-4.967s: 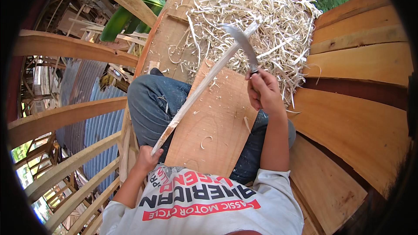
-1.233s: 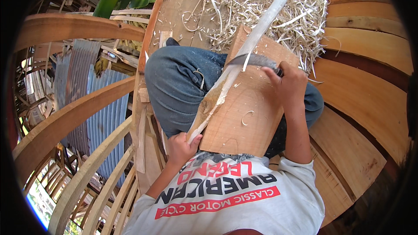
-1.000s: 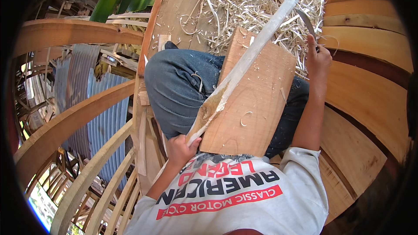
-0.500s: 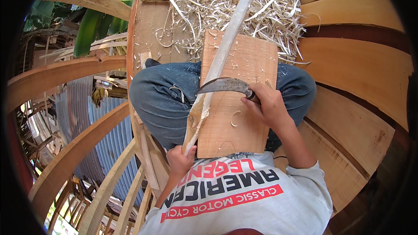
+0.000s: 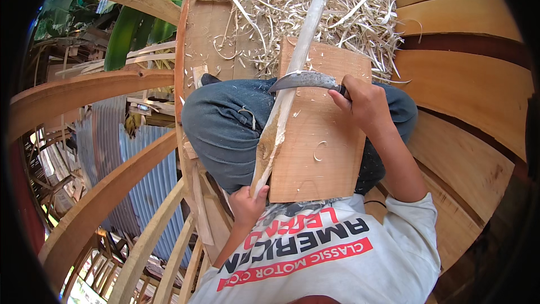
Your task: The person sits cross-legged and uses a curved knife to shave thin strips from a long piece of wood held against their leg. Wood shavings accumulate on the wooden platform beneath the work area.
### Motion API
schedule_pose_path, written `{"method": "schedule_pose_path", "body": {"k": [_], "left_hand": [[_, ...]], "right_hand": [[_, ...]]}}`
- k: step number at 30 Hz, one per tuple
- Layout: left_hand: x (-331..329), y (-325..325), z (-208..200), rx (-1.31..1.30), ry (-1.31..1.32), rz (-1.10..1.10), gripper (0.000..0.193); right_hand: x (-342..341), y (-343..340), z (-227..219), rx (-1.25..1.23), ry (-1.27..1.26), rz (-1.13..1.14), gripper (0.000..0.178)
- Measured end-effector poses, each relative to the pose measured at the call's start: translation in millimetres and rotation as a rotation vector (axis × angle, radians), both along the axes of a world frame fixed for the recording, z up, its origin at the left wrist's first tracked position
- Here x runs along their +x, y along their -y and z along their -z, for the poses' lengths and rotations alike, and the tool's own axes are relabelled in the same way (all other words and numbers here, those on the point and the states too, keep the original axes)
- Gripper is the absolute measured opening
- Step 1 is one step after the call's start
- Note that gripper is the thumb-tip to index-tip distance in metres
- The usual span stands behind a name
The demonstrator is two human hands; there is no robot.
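Note:
My left hand (image 5: pixel 247 205) is wrapped round the near end of a long pale wooden stick (image 5: pixel 284 104), close to my shirt. The stick slants away from me, its near part brownish and rough, its far part whittled pale and smooth. In my right hand (image 5: pixel 363 101) is the dark handle of a curved knife (image 5: pixel 306 80). The blade lies across the stick, at about the far third of the board, with its tip pointing left. Under the stick, a flat wooden board (image 5: pixel 320 163) rests across my lap, with a few small shavings on it.
A heap of curled wood shavings (image 5: pixel 337 17) covers the plank floor (image 5: pixel 211 34) beyond my legs. Curved wooden rails (image 5: pixel 95 87) stand on my left, with corrugated metal sheets (image 5: pixel 149 163) below them. Wide wooden planks (image 5: pixel 461 84) line the right side.
My right hand has moved the knife away from me along the stick. My left hand keeps its hold on the near end. The whole view has shifted slightly.

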State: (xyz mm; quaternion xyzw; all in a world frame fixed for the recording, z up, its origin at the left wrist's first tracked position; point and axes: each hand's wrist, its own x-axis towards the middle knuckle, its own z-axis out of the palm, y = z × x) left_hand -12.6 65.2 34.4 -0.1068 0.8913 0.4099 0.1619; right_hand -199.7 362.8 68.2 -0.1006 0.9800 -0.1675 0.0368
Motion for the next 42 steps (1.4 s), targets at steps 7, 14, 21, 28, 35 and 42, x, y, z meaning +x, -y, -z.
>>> {"method": "schedule_pose_path", "body": {"k": [7, 14, 21, 28, 35, 42], "left_hand": [[-1, -1, 0, 0.014, 0.006, 0.005, 0.048], [-3, -1, -2, 0.013, 0.031, -0.003, 0.05], [-4, 0, -1, 0.018, 0.005, -0.004, 0.054], [3, 10, 8, -0.016, 0.013, 0.097, 0.053], [4, 19, 10, 0.126, 0.049, 0.107, 0.062], [1, 19, 9, 0.268, 0.216, -0.014, 0.068]], "right_hand": [[-29, -8, 2, 0.042, -0.147, -0.052, 0.04], [-52, -21, 6, 0.09, -0.188, -0.036, 0.039], [-101, -52, 4, -0.037, -0.103, 0.302, 0.048], [-113, -104, 4, -0.229, -0.187, 0.489, 0.049], [-10, -7, -3, -0.262, 0.003, 0.048, 0.042], [-37, -6, 4, -0.058, -0.128, 0.044, 0.049]]}}
